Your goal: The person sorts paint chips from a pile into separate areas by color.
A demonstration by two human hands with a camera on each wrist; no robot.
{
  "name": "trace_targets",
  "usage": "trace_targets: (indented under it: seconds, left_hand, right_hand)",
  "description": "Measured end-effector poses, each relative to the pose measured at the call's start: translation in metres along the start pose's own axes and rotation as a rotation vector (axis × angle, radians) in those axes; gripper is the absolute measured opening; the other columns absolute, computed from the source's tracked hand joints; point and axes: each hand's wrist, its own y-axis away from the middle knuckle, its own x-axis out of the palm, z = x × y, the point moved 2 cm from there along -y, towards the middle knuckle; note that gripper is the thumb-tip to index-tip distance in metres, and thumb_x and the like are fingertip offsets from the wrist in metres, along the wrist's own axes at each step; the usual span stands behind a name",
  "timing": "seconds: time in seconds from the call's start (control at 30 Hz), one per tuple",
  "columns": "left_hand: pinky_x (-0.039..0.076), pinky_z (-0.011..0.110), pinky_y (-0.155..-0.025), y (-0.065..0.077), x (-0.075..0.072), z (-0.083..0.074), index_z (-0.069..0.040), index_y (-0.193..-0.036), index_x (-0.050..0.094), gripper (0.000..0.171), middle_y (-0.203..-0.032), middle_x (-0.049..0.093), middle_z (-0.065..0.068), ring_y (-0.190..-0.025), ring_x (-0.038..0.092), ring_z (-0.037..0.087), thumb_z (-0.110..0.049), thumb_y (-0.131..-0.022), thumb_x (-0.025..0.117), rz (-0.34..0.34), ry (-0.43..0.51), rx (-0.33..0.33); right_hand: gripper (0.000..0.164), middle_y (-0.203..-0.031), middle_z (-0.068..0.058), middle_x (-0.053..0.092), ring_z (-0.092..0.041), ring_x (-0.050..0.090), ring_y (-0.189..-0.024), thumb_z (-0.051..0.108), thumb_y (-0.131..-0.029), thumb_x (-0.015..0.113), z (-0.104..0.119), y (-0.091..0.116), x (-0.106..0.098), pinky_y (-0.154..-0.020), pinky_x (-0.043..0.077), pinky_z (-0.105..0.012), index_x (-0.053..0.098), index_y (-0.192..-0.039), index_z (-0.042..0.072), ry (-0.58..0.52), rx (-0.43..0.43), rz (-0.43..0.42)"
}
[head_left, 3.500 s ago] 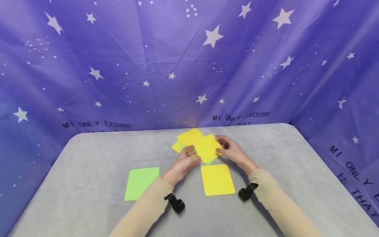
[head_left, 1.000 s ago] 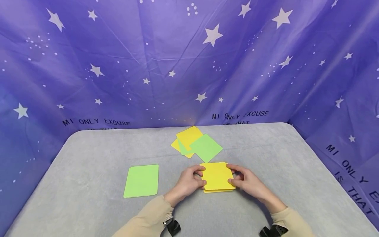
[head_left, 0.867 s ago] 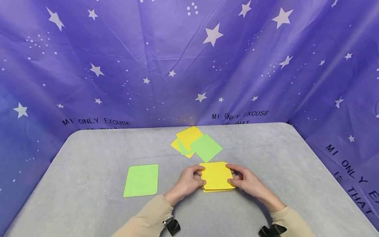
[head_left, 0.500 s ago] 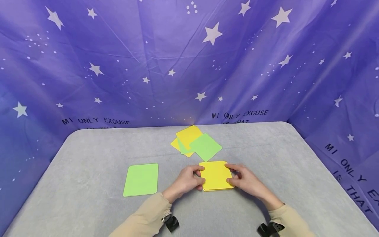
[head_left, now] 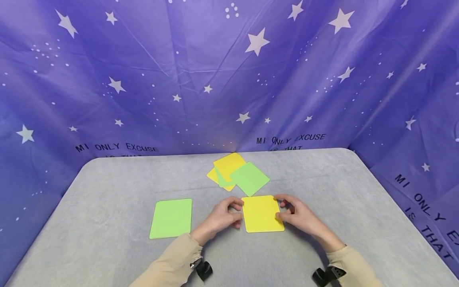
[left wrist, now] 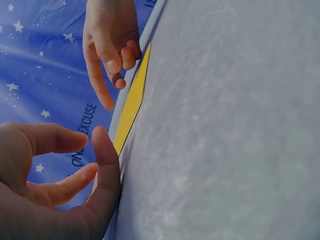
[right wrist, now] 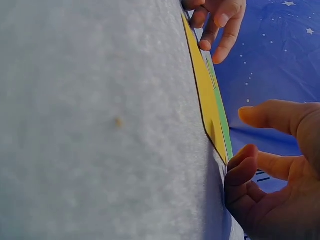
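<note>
Yellow square cards lie squared up in a flat stack on the table, right of centre. My left hand is beside the stack's left edge, fingers loosely bent and holding nothing. On the opposite side, my right hand has its fingertips right at the right edge, thumb and fingers spread apart. Both wrist views show a thin yellow stack between the two hands, with no finger wrapped round it. Green square cards form another neat stack to the left.
Behind the yellow stack, a loose pile of overlapping cards has a green card on top at the right and a yellow card at the back. The grey table ends at a purple star-patterned cloth.
Both hands brought a yellow card from the loose pile onto the yellow stack and lined up its edges. Now the fingers have let go, and the left hand has drawn slightly left.
</note>
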Motion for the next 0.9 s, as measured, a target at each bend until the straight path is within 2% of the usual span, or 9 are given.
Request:
trace_targets:
  seconds: [0.17, 0.43, 0.57, 0.73, 0.9]
  left_hand:
    - [0.058, 0.034, -0.063, -0.003, -0.005, -0.001, 0.011, -0.12, 0.052, 0.033, -0.097, 0.053, 0.013, -0.065, 0.059, 0.015, 0.008, -0.088, 0.058, -0.002, 0.05, 0.008]
    - [0.057, 0.034, -0.069, -0.011, -0.012, -0.001, 0.012, -0.124, 0.049, 0.039, -0.104, 0.053, 0.019, -0.074, 0.063, 0.018, 0.008, -0.086, 0.057, -0.027, 0.063, 0.008]
    - [0.057, 0.035, -0.073, -0.015, -0.015, -0.002, 0.012, -0.127, 0.047, 0.044, -0.111, 0.052, 0.022, -0.077, 0.064, 0.02, 0.007, -0.085, 0.058, -0.051, 0.064, 0.01]
    - [0.055, 0.037, -0.081, -0.023, -0.018, -0.004, 0.01, -0.13, 0.046, 0.047, -0.118, 0.051, 0.024, -0.086, 0.063, 0.023, 0.005, -0.085, 0.06, -0.093, 0.084, -0.018]
    - [0.053, 0.038, -0.086, -0.031, -0.02, -0.006, 0.009, -0.132, 0.044, 0.051, -0.123, 0.05, 0.027, -0.092, 0.061, 0.023, 0.004, -0.084, 0.06, -0.119, 0.111, -0.033]
  right_hand:
    - [0.053, -0.104, -0.014, 0.052, -0.011, 0.044, -0.063, 0.009, -0.083, 0.071, 0.001, -0.004, -0.001, -0.052, 0.038, -0.022, 0.052, -0.13, -0.006, -0.022, -0.017, -0.004]
    - [0.054, -0.105, -0.016, 0.051, -0.013, 0.044, -0.064, 0.005, -0.082, 0.071, 0.006, -0.015, -0.003, -0.051, 0.037, -0.022, 0.05, -0.131, -0.008, -0.055, -0.019, 0.021]
    - [0.052, -0.105, -0.018, 0.052, -0.015, 0.047, -0.07, 0.004, -0.082, 0.071, 0.006, -0.022, -0.005, -0.052, 0.039, -0.022, 0.052, -0.129, -0.008, -0.042, -0.029, 0.006]
    - [0.05, -0.107, -0.021, 0.052, -0.019, 0.05, -0.077, 0.001, -0.082, 0.069, 0.007, -0.033, -0.007, -0.053, 0.043, -0.023, 0.051, -0.128, -0.01, -0.086, -0.084, -0.024]
    - [0.049, -0.11, -0.021, 0.053, -0.023, 0.051, -0.082, 0.002, -0.084, 0.068, 0.01, -0.046, -0.01, -0.055, 0.046, -0.025, 0.051, -0.129, -0.007, -0.074, -0.069, -0.047]
